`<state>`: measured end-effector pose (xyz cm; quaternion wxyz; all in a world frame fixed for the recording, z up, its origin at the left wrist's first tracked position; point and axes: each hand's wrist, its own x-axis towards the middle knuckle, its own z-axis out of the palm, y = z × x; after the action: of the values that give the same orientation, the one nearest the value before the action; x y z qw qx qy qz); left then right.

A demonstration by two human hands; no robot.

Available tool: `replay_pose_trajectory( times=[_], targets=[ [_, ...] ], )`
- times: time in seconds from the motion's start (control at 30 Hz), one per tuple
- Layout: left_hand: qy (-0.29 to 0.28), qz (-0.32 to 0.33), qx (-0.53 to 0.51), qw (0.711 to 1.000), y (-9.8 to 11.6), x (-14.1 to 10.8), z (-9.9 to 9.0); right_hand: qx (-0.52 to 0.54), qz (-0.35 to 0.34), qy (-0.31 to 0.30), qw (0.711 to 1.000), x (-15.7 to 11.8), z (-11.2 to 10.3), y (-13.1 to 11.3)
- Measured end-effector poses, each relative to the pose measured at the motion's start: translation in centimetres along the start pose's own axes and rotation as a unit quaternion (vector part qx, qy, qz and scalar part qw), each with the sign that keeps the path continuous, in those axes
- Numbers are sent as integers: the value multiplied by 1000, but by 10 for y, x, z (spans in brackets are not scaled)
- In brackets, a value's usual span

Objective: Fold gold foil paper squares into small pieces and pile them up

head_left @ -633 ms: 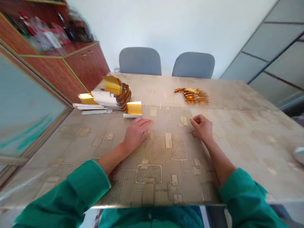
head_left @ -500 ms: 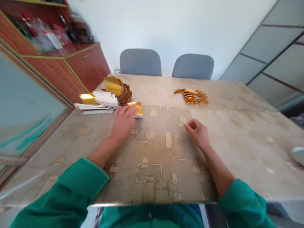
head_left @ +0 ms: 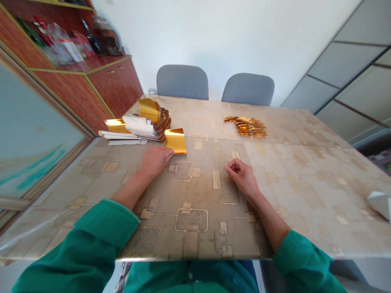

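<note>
Over the counter [head_left: 308, 228]'s near edge, both forearms reached in, hands well apart.
Left hand [head_left: 155, 160] lay open, fingertips just beside a gold foil sheet [head_left: 175, 141]; right hand [head_left: 240, 177] curled closed, empty.

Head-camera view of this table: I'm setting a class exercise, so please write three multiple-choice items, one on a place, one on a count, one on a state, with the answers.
1. Where does the flat gold foil sheet lie?
A) On the floor
B) Inside the wooden cabinet
C) On the patterned tabletop, at the fingertips of the left hand

2. How many grey chairs stand beyond the table?
A) Two
B) One
C) Four

3. How is the right hand posed?
A) Fingers spread wide
B) Fingers curled inward
C) Gripping the gold foil sheet

Answers:
1. C: the sheet lies on the tabletop, where the left fingertips reach it.
2. A: two chair backs show side by side.
3. B: the right hand is curled, apart from the sheet.
</note>
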<state>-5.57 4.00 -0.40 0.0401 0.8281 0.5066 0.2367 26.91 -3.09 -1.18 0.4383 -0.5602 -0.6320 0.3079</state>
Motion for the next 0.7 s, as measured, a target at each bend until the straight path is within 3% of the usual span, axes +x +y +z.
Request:
replay_pose_trajectory(
  times=[0.1,0.17,0.33,0.53,0.7],
  targets=[
    [28,35,-13,999,16,-6,2,45,6,-8,999,-1,2,-5],
    [54,106,-47,992,33,-11,4,92,31,-32,995,-3,1,-11],
    [129,308,-141,932,75,-23,10,197,132,-131,963,-8,0,-24],
    [88,418,-129,895,93,-29,10,254,128,-119,951,-4,3,-19],
    [12,375,-92,922,85,-27,20,203,80,-43,975,0,-1,-14]
  ],
)
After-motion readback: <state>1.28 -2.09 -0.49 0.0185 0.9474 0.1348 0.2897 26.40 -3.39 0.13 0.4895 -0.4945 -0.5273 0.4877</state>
